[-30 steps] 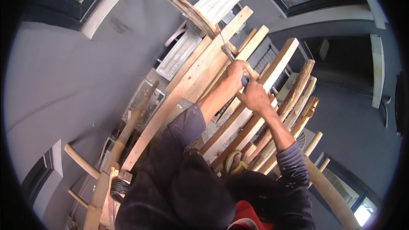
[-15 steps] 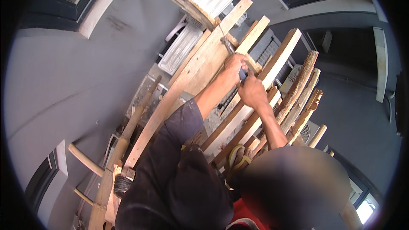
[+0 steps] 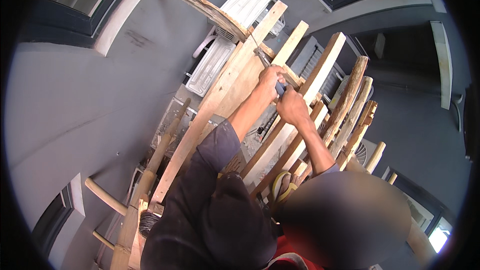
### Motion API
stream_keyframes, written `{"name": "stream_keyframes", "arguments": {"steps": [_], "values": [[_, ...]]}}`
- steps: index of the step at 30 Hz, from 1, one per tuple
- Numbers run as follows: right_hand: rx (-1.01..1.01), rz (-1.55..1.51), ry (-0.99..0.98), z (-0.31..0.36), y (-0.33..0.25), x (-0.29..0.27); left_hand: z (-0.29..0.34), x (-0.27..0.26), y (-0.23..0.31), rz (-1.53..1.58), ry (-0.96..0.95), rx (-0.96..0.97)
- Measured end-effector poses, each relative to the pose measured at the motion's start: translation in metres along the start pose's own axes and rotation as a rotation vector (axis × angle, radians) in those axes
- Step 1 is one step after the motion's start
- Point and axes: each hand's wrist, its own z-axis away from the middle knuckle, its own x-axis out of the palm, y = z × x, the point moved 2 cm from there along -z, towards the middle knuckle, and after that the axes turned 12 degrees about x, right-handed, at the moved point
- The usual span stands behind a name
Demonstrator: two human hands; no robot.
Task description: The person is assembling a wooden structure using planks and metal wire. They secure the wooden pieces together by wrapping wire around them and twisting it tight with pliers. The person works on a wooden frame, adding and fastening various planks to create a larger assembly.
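Note:
Both my hands are on one blue-handled hand tool, which looks like pincers (image 3: 280, 89). My left hand (image 3: 270, 77) is closed around the tool nearer its metal head. Just below and to the right, my right hand (image 3: 293, 106) is closed on the handle end. The metal head points up and left to a joint where a rough timber (image 3: 200, 3) meets a long squared beam (image 3: 220, 87). A thin line that looks like wire (image 3: 253, 37) runs from the tool's tip to that joint. The exact grip of the jaws is too small to tell.
Squared timbers (image 3: 327, 62) and rough poles (image 3: 345, 100) stand side by side to the right. A sandalled foot (image 3: 283, 185) rests among them. Round poles (image 3: 157, 152) and a dark wire coil (image 3: 147, 223) lie at lower left. White outdoor units (image 3: 212, 65) and grey walls (image 3: 65, 100) lie beyond.
The view has shifted slightly, so the timbers appear a little moved. Both hands keep their hold on the tool, whose head still points at the joint.

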Motion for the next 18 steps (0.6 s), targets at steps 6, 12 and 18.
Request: {"name": "stream_keyframes", "arguments": {"steps": [6, 12, 18], "values": [[0.056, -0.061, 0.104, 0.007, -0.006, 0.003, -0.004, -0.006, -0.003, -0.001, -0.021, -0.002], [-0.012, -0.024, -0.012, 0.006, -0.006, -0.008, -0.006, -0.009, 0.007, -0.079, -0.064, -0.069], [-0.177, 0.265, 0.138, -0.005, 0.004, -0.032, -0.009, 0.030, -0.001, -0.065, 0.263, -0.043]]}}
